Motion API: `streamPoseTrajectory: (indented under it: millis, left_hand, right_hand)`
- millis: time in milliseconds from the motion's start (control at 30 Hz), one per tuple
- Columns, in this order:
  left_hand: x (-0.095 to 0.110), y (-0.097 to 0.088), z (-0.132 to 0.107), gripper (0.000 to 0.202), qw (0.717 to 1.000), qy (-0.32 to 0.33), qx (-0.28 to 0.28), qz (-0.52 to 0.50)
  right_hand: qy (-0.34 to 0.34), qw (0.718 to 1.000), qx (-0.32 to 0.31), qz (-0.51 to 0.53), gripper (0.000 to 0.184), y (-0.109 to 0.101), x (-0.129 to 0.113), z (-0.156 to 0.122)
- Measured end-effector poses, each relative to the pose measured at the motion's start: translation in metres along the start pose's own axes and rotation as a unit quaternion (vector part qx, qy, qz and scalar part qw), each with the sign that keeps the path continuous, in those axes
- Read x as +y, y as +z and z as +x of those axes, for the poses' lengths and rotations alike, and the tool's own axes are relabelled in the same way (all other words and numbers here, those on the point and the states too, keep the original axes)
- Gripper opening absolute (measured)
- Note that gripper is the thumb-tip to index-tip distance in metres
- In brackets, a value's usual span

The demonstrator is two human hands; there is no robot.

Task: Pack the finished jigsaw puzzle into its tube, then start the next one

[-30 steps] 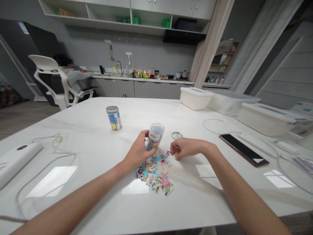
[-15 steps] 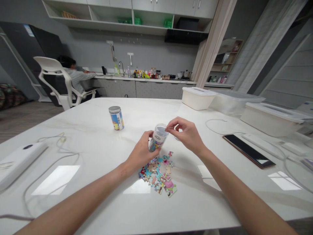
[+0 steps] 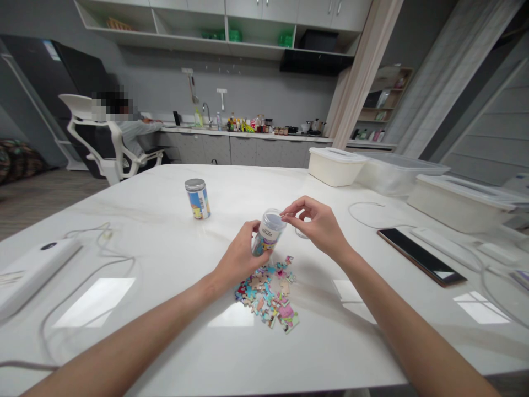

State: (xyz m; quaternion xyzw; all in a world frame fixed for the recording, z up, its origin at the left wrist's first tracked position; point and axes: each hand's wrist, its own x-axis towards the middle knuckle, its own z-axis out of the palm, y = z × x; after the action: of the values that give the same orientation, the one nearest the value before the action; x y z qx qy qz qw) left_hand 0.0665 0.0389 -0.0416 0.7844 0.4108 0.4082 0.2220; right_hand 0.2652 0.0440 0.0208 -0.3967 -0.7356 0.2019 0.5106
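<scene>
My left hand (image 3: 239, 255) is wrapped round a small clear puzzle jar (image 3: 269, 232) with a colourful label, held tilted just above the white table (image 3: 165, 264). Over the jar's open mouth my right hand (image 3: 318, 226) pinches thumb and forefinger together; what they hold is too small to make out. A heap of several coloured puzzle pieces (image 3: 268, 292) lies on the table right below both hands. The jar's lid (image 3: 301, 234) rests on the table behind my right hand, mostly hidden. A second jar (image 3: 197, 198) with a metal lid stands upright further back to the left.
A black phone (image 3: 420, 257) and white cables lie to the right, with white storage boxes (image 3: 335, 164) behind. A white power unit (image 3: 33, 272) and cable sit at the left. Beyond the table a person sits in a white chair (image 3: 99, 139) at a counter.
My right hand rose from the pieces on the table to the jar's mouth, fingers pinched. My left hand kept hold of the jar, lifting it slightly.
</scene>
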Motion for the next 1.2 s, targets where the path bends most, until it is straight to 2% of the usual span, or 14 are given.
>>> streamPoseTrajectory:
  millis: [233, 433, 533, 600, 667, 733, 800, 833, 900, 933, 1067, 1200]
  left_hand:
    - [0.001, -0.001, 0.000, 0.053, 1.000, -0.007, -0.003, -0.003]
    - [0.002, -0.001, 0.000, 0.051, 1.000, 0.000, 0.001, -0.001]
    - [0.001, 0.000, 0.000, 0.050, 1.000, 0.002, 0.005, 0.001]
    - [0.000, 0.000, 0.000, 0.050, 1.000, -0.001, 0.008, 0.001]
    - [-0.002, 0.000, 0.001, 0.049, 1.000, -0.009, 0.015, 0.002]
    - [-0.003, 0.000, 0.001, 0.047, 0.999, -0.017, 0.027, 0.005]
    - [-0.004, 0.000, 0.001, 0.047, 0.999, -0.027, 0.039, 0.008]
    - [-0.005, 0.000, 0.002, 0.048, 0.999, -0.031, 0.043, 0.009]
    - [-0.004, -0.001, 0.002, 0.048, 0.998, -0.036, 0.044, 0.008]
    - [-0.004, -0.001, 0.002, 0.048, 0.998, -0.038, 0.044, 0.007]
    - [-0.003, -0.002, 0.003, 0.048, 0.996, -0.061, 0.066, 0.004]
    - [-0.004, -0.003, 0.005, 0.048, 0.992, -0.083, 0.099, 0.001]
  right_hand:
    - [-0.034, 0.999, -0.026, -0.007, 0.008, 0.000, -0.006, 0.000]
    - [-0.060, 0.997, -0.038, -0.009, 0.012, -0.004, -0.012, -0.002]
    - [-0.033, 0.999, -0.013, -0.010, 0.017, -0.006, -0.009, -0.001]
    - [0.021, 0.999, -0.017, -0.028, 0.018, -0.008, -0.004, 0.000]
    - [0.092, 0.988, -0.102, -0.064, 0.020, -0.010, 0.003, 0.000]
    - [0.134, 0.952, -0.253, -0.113, 0.018, -0.010, 0.009, -0.002]
    - [0.116, 0.907, -0.376, -0.149, 0.016, -0.008, 0.011, -0.007]
    - [0.090, 0.894, -0.410, -0.157, 0.025, -0.006, 0.011, -0.010]
    - [0.035, 0.889, -0.431, -0.149, 0.042, 0.001, 0.009, -0.014]
    - [0.013, 0.892, -0.430, -0.139, 0.045, 0.006, 0.008, -0.016]
    - [-0.025, 0.900, -0.414, -0.133, 0.040, 0.026, 0.002, -0.024]
    - [-0.041, 0.908, -0.389, -0.152, 0.048, 0.038, 0.003, -0.030]
